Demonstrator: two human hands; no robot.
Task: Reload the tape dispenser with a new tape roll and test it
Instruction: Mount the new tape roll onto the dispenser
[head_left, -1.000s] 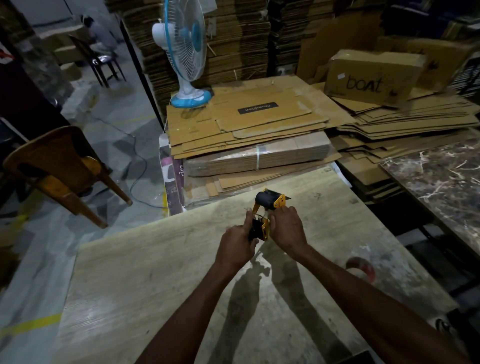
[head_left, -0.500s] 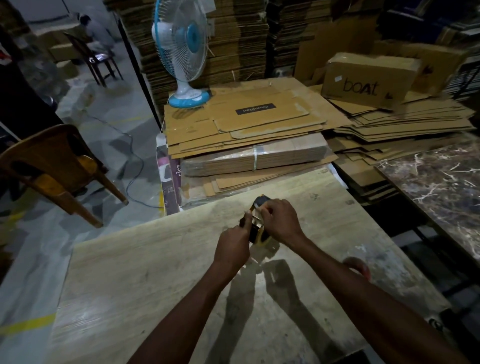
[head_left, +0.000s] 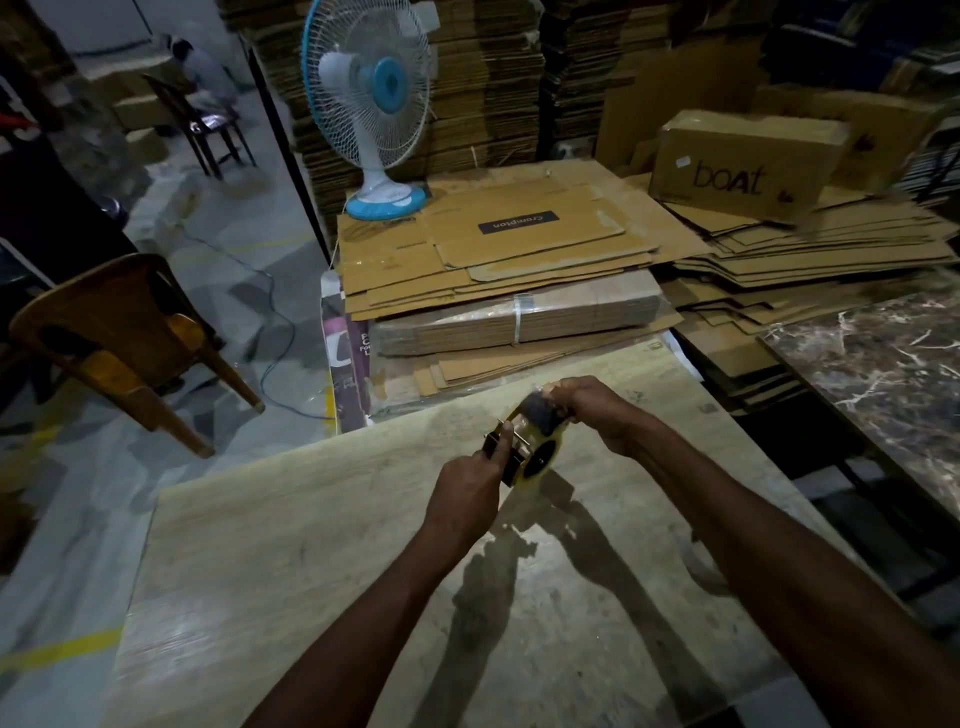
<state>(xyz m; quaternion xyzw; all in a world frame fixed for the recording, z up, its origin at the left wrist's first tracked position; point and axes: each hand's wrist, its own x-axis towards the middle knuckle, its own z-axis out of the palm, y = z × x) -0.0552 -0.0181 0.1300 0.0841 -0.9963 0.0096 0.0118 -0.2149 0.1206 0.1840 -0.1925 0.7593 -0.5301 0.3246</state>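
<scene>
A yellow and black tape dispenser (head_left: 530, 436) is held over the far part of the pale wooden table (head_left: 291, 545). A clear tape roll (head_left: 540, 460) sits in it, low and near the tabletop. My right hand (head_left: 597, 410) grips the dark handle at the far end. My left hand (head_left: 467, 493) pinches the front end by the blade and roller. The dispenser lies tilted, handle away from me.
Stacks of flat cardboard (head_left: 498, 249) lie beyond the table, with a blue and white fan (head_left: 374, 114) on them. A "boat" box (head_left: 743, 166) stands at the back right. A marble slab (head_left: 883, 374) is right, a wooden chair (head_left: 119, 332) left. A person sits far back.
The dispenser has been turned from upright to lying tilted. My right hand has moved to the far handle and my left hand has shifted to the front end.
</scene>
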